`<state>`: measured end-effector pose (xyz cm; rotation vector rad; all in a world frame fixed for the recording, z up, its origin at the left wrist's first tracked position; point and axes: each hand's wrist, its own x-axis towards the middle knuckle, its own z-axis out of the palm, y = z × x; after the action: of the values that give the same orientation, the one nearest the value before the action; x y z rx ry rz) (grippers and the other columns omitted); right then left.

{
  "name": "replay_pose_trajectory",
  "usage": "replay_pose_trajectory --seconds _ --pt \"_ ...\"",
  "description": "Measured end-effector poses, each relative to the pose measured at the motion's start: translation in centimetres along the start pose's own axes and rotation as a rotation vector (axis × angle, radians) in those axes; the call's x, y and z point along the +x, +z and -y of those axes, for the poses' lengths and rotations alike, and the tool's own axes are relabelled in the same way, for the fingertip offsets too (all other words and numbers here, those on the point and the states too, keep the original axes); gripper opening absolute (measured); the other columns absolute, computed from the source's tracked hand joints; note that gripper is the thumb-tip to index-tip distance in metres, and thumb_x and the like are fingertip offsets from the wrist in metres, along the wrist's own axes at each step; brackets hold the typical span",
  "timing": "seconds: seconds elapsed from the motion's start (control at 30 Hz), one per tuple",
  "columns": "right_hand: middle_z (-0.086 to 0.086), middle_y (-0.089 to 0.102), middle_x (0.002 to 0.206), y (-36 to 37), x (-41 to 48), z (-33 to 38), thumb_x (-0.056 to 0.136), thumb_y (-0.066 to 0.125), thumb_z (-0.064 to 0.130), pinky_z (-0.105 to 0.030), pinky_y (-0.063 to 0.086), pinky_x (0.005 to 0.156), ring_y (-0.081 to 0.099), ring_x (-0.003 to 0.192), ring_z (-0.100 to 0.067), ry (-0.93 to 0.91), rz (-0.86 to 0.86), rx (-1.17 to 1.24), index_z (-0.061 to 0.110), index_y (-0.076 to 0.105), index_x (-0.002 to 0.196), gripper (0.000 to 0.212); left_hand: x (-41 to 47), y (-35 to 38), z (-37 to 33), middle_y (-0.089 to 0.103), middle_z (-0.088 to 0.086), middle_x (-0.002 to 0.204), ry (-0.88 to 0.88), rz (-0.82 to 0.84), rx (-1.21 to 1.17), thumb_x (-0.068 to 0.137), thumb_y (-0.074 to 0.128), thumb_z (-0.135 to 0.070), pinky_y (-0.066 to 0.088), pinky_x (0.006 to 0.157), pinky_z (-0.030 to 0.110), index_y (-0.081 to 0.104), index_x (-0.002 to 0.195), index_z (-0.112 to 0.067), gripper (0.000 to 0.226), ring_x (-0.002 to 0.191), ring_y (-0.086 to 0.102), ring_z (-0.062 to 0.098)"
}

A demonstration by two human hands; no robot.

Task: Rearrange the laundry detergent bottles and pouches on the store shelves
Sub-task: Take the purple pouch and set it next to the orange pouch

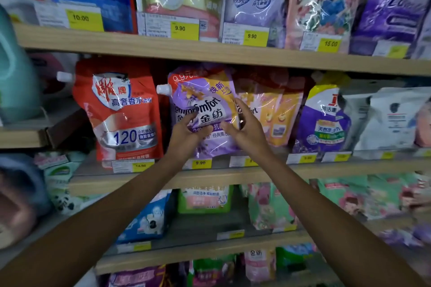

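Hands: left hand (186,134) and right hand (245,128) both gripping glossy purple Comfort spouted pouch (205,109), fingers curled onto its front, middle wooden shelf (233,176).

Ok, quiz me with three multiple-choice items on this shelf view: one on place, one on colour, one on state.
1. The glossy purple Comfort pouch stands on which shelf?
A top B middle wooden shelf C floor

2. Which colour is the soft spouted pouch left of it?
A red B green C black

3. How are the hands placed?
A both on the purple pouch B one hanging free C both on a bottle

Answers: 1 B, it sits above the middle wooden shelf. 2 A, the red pouch. 3 A, the left hand and right hand grip its front.
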<state>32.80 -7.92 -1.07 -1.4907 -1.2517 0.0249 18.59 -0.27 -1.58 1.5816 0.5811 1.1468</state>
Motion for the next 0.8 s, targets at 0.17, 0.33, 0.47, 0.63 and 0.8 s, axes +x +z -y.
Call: replay_pose_trajectory --seconds 0.17,0.33,0.47,0.63,0.8 --pt "-0.001 0.06 0.129 2.1 1.5 0.0 0.078 0.072 0.031 -0.039 0.049 0.092 0.06 0.108 -0.019 0.06 0.0 0.087 0.027 0.025 0.146 0.083 1.7 -1.6 -0.3 0.066 0.01 0.108 0.079 0.008 0.057 0.081 0.065 0.008 0.053 0.056 0.013 0.055 0.115 0.0 0.036 0.069 0.065 0.0" --pt "0.008 0.061 0.11 3.9 1.7 -0.5 0.08 0.071 0.016 -0.015 0.046 0.079 0.06 0.095 -0.008 0.074 -0.031 0.167 0.021 0.028 0.145 0.078 2.9 -2.5 0.4 0.064 0.007 0.1 0.106 0.026 0.098 0.079 0.063 0.013 0.05 0.066 0.008 0.054 0.104 -0.007 0.033 0.08 0.061 0.003" --pt "0.017 0.057 0.096 5.4 0.3 -1.8 0.079 0.07 0.005 -0.004 0.044 0.066 0.058 0.086 -0.003 0.114 0.023 0.152 0.022 0.041 0.126 0.058 2.5 -2.9 3.6 0.066 0.019 0.109 -0.022 0.061 0.264 0.083 0.065 0.004 0.052 0.072 0.03 0.057 0.109 0.002 0.027 0.089 0.06 0.02" --pt "0.001 0.057 0.098 5.6 -0.7 -2.5 0.077 0.075 0.013 -0.019 0.043 0.07 0.056 0.088 -0.016 0.192 0.066 0.047 0.008 0.046 0.118 0.05 1.5 -3.3 4.8 0.065 0.01 0.113 -0.012 0.049 0.551 0.088 0.065 -0.021 0.05 0.077 0.034 0.053 0.118 -0.007 0.036 0.099 0.061 0.028" --pt "0.008 0.046 0.079 5.7 -1.7 -2.3 0.074 0.078 0.022 -0.018 0.038 0.055 0.048 0.065 -0.003 0.188 0.027 -0.017 0.017 0.04 0.1 0.046 0.2 -3.4 4.7 0.068 0.007 0.111 0.047 -0.043 0.77 0.088 0.061 -0.036 0.04 0.068 0.03 0.052 0.113 -0.011 0.036 0.101 0.063 0.03"
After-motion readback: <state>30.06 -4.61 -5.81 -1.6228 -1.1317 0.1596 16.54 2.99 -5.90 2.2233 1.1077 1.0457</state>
